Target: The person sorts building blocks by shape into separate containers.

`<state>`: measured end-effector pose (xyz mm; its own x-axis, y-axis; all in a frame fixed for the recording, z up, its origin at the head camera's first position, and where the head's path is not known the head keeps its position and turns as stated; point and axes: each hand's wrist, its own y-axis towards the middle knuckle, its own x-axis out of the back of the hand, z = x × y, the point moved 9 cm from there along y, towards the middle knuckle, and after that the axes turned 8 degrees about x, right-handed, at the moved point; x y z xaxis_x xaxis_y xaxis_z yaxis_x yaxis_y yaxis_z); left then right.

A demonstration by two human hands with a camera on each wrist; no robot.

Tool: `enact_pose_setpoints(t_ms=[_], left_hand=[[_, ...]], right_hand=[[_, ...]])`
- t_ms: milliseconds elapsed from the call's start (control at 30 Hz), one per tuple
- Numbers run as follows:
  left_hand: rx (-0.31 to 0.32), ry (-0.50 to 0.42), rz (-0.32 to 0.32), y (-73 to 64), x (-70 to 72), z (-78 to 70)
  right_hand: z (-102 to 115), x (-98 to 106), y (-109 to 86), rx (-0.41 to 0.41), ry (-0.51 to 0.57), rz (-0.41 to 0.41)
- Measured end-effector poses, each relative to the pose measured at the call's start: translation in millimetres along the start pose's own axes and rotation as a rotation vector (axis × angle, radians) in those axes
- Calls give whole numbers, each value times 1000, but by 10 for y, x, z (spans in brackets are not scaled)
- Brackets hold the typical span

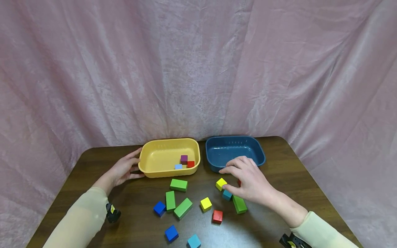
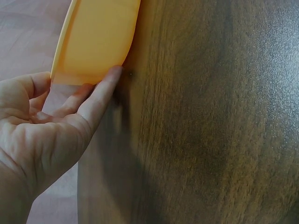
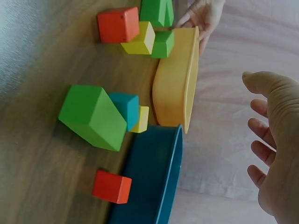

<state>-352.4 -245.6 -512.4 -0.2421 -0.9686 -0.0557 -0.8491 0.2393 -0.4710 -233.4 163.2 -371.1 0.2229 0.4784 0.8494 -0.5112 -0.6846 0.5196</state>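
Note:
With spread, mostly straight fingers, my left hand (image 1: 124, 168) touches the left end of a yellow tray (image 1: 158, 158). In the left wrist view the thumb meets the rim and other fingers lie along the outer wall. That tray holds a purple cube (image 1: 184, 159), a red cube (image 1: 190, 164) and a light blue block (image 1: 178, 166). My right hand (image 1: 248, 177) hovers, empty and with fingers loosely bent, in front of a dark blue tray (image 1: 232, 146). Around and below it lie a yellow cube (image 1: 221, 184), a teal cube (image 1: 227, 195), a green block (image 1: 240, 204) and another red cube (image 3: 112, 186).
Several more blocks lie across the wooden table (image 1: 130, 220): green blocks (image 1: 179, 185), blue cubes (image 1: 159, 208), a yellow cube (image 1: 206, 204), a red cube (image 1: 217, 217) and a light blue cube (image 1: 194, 241). A pink curtain (image 1: 198, 69) hangs behind both trays.

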Motion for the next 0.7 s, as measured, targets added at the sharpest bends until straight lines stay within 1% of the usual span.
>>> enact_pose_setpoints(t_ms=[333, 533, 700], left_hand=[[-6, 4, 7, -6, -4, -7], [-1, 7, 2, -8, 1, -4], [0, 5, 2, -3, 1, -5]], right_hand=[[60, -35, -165, -16, 22, 20], [94, -41, -227, -12, 10, 16], [110, -65, -275, -20, 4, 29]])
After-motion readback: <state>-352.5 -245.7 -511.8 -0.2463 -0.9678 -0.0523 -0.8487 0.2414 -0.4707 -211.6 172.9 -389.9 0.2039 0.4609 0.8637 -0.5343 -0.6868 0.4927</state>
